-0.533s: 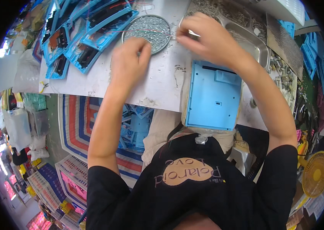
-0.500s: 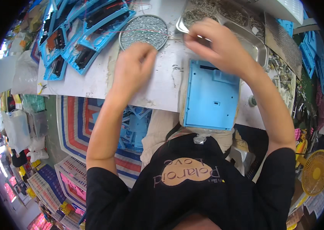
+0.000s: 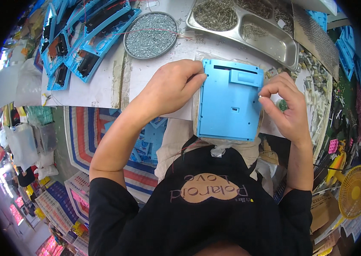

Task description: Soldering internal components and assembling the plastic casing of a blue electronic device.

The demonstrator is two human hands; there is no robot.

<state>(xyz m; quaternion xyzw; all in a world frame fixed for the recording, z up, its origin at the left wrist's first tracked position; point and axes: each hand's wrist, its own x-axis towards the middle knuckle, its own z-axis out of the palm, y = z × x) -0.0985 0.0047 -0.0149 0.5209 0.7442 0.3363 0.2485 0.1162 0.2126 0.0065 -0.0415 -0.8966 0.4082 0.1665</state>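
A light blue plastic housing (image 3: 229,102) lies flat at the near edge of the white table (image 3: 99,85), back side up. My left hand (image 3: 172,87) grips its left upper edge with thumb and fingers. My right hand (image 3: 285,104) rests at its right edge, thumb and forefinger pinched on something very small, likely a screw, against the housing's side. A round metal dish of small screws (image 3: 150,35) sits just beyond my left hand.
A steel compartment tray (image 3: 274,42) with small metal parts stands at the back right. Several blue housings with black parts and wires (image 3: 82,47) are stacked at the back left. Small white parts (image 3: 317,98) lie at the right. A yellow fan (image 3: 355,192) stands lower right.
Both hands came back from the screw dish and tray to the blue housing. The left hand now grips its edge and the right pinches at its right side.
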